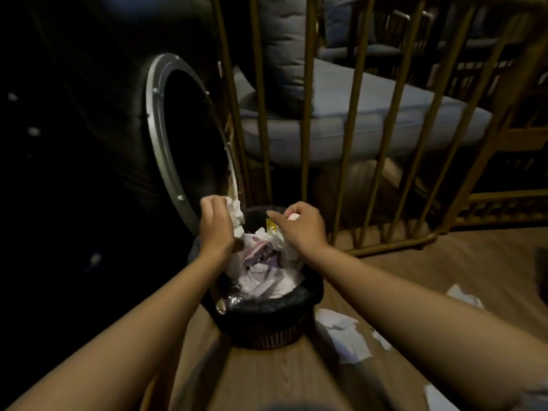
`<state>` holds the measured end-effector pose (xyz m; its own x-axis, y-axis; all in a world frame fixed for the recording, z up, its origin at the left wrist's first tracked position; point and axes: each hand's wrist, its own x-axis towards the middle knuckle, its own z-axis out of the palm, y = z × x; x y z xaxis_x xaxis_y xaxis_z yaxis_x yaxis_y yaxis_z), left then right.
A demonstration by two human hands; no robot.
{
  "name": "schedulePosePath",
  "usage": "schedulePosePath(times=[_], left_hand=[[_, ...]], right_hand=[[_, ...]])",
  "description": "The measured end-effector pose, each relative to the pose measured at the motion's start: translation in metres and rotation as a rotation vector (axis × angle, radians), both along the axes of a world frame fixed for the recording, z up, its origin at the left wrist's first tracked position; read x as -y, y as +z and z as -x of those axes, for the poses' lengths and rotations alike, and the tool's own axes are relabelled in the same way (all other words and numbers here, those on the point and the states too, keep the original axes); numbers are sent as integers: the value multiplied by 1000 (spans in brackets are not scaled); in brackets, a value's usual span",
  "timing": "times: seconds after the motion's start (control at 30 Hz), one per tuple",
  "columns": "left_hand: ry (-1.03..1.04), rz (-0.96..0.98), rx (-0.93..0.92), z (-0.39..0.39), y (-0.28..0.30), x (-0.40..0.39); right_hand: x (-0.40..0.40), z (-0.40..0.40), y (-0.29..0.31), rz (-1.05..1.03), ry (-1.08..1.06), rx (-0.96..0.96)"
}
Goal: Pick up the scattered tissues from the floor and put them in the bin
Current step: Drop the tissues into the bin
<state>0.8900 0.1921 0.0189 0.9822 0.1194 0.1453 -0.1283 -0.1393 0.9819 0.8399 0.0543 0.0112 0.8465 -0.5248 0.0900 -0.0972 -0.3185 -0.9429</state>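
Observation:
A small dark bin (275, 315) with a black liner stands on the wooden floor, filled with white paper and wrappers. Both my hands hover over its opening. My left hand (215, 225) grips a crumpled white tissue (237, 216) that hangs from its fingers above the bin's far left rim. My right hand (299, 228) holds another crumpled tissue (283, 241), which dangles into the bin. More tissues lie on the floor to the right of the bin: a large one (345, 333), a small scrap (382, 341) and one farther right (464, 296).
A chair with golden wooden bars (308, 129) and a grey cushion (370, 114) stands just behind the bin. A dark round object with a silver ring (160, 137) leans at the left. Another tissue (436, 396) lies at the bottom right.

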Motion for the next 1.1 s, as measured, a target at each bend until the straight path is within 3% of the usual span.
schedulePosePath(times=[0.07,0.2,0.27,0.5,0.6,0.7,0.87,0.97,1.1], left_hand=[[-93,-117,-52,-7,-18,-10],[-283,-463,-216,-21,-40,-16],[-381,-646,-231,-21,-45,-16],[-303,-574,63,-30,-22,-11],[-222,-601,111,-32,-7,8],[-274,-593,184,-23,1,41],[-496,-640,236,13,3,113],[-578,-638,264,38,-5,156],[-707,-635,152,80,-34,214]], right_hand=[[-7,-10,-15,150,65,-11],[-5,-24,-38,462,367,-342],[-1,-19,-41,517,484,-382],[33,-7,-4,713,419,23],[62,6,16,862,457,76],[97,24,27,1023,452,18],[155,63,19,924,355,6],[190,91,-13,760,296,-50],[230,136,-74,721,113,-183]])
